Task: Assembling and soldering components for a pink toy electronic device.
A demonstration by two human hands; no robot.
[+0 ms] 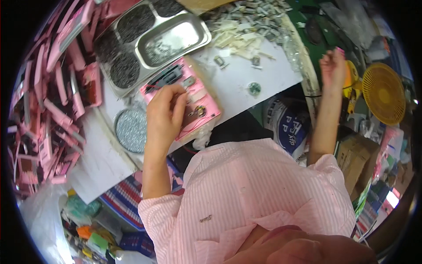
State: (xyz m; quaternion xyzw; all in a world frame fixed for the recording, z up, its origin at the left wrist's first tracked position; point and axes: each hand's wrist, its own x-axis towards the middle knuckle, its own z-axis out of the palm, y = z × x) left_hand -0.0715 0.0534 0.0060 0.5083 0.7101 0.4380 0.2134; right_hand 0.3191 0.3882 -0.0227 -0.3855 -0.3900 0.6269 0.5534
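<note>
My left hand (166,110) rests on an open pink plastic casing (206,102), its fingers curled down in a pinch over the inside. What the fingertips hold, if anything, is hidden. Inside the casing sit a dark grey part (169,75), thin red wires and a small round metal part (200,111). Well off to the right, my right hand (332,68) is raised with its fingers bent together. A tiny pink spot shows at its fingertips, too small to name. Just beside that wrist is a yellow-orange tool (350,81).
A metal tray (204,33) of dark screws and a round dish of small silvery parts (131,130) flank the casing. Pink casings (61,110) pile up at left. Small white and grey parts (250,33) cover the table's far side. A yellow basket (383,93) stands at right.
</note>
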